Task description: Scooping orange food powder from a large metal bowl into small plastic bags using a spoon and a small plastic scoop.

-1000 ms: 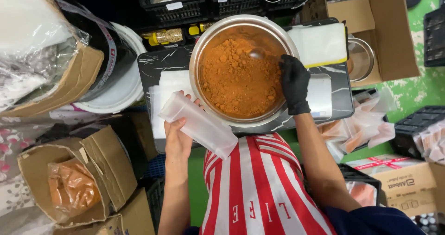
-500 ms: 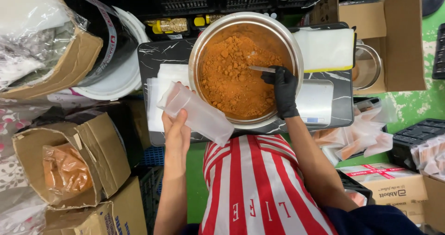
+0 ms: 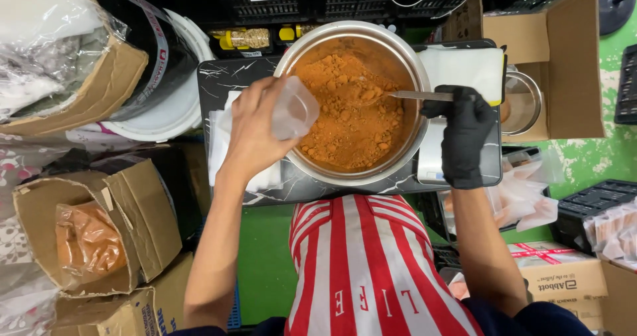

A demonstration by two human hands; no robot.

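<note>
The left hand has its grip closed around a clear plastic cup, holding it tipped on its side at the left rim of a big metal bowl, with the cup's mouth facing the orange powder that fills the bowl. The cup looks empty, though its cloudy wall makes that hard to judge. The right hand, in a black glove, is clenched on the handle of a metal spoon; the spoon lies level across the right rim of the bowl, and its end is sunk in the lumpy powder near the middle.

The bowl stands on a dark marbled tabletop, with the person's red and white striped shirt just below it. A white cloth lies on the tabletop under the left wrist, and a pad of white paper sits at the bowl's right, beside the gloved hand. Further right, an open cardboard box holds a smaller metal bowl. At lower left, another cardboard box contains a plastic bag of the same orange powder. A white bucket stands left of the tabletop.
</note>
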